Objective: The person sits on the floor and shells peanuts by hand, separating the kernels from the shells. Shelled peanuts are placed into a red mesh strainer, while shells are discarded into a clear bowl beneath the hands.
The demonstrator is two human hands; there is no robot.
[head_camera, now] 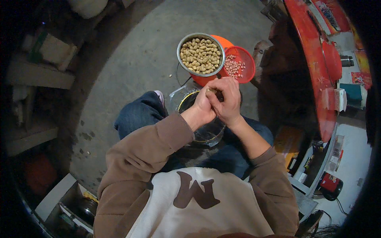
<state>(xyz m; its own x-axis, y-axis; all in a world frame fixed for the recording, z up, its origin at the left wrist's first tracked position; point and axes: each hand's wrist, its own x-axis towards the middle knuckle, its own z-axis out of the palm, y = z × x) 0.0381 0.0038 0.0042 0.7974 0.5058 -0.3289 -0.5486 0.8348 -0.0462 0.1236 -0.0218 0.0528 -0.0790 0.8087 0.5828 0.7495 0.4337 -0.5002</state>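
Note:
My left hand (201, 107) and my right hand (226, 99) meet above a lined bin (209, 133) between my knees. A peanut in its shell (210, 90) shows between the fingers, mostly hidden by them. Which hand bears most of its hold is hard to see, but both are closed around it. Beyond the hands stands a metal bowl (178, 54) full of unshelled peanuts (200, 55). To its right, a red plastic basket (251, 65) holds shelled pink peanuts (234, 66). Both rest on an orange-red support (223, 41), partly hidden.
A red table (312, 64) with a metal-topped container (347, 61) runs along the right. An open cardboard box (56, 195) stands at lower left, below wooden shelving (41, 76). A small shell fragment (170, 75) lies on the concrete floor (134, 56).

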